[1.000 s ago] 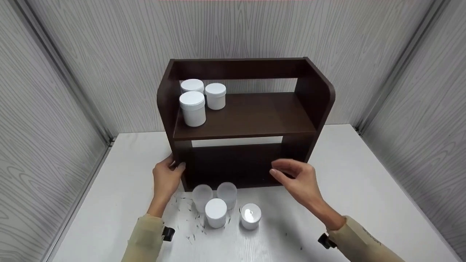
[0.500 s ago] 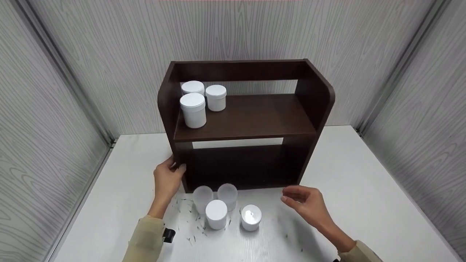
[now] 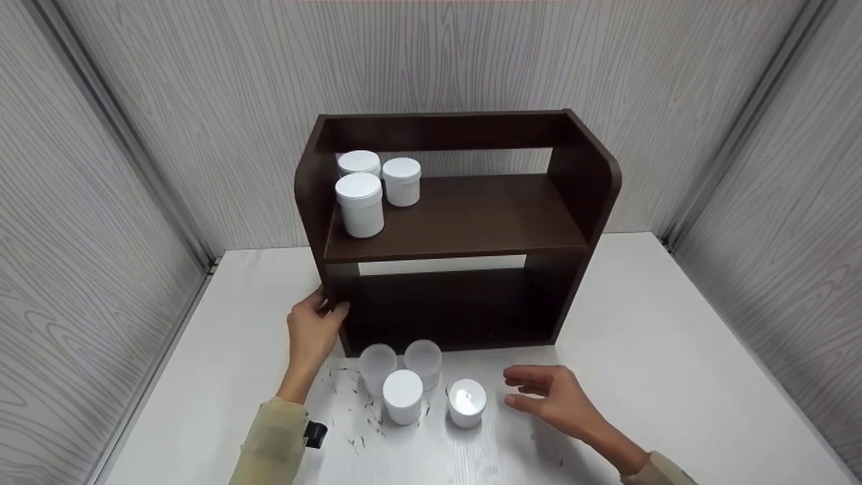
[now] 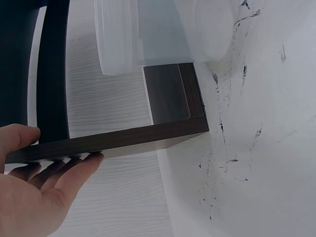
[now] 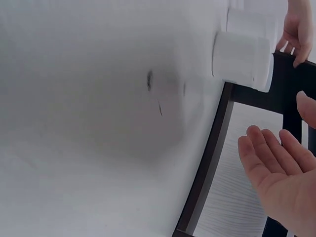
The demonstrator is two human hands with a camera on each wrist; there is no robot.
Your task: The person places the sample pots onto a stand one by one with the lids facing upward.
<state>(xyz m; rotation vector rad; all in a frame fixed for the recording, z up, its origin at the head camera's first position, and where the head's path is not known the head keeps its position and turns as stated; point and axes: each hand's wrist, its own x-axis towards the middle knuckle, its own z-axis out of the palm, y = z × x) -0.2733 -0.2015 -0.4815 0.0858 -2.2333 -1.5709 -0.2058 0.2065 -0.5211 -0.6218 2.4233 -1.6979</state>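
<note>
A dark brown two-tier shelf stands on the white table. My left hand grips the edge of its left side panel, the thumb on the inner face and fingers outside, as the left wrist view shows. My right hand hovers to the right of a small white lidded jar, fingers parted and holding nothing. Left of that jar stands another white jar, with two translucent cups just behind it. On the upper board, at the left end, sit a front white jar and two more jars behind it.
Dark scuff marks streak the tabletop near the shelf's front left corner. Grey wood-grain panels enclose the table at the back and both sides.
My right hand has come down and toward me from before the shelf's lower opening, then left toward the small jar. The left hand has kept its grip on the side panel.
</note>
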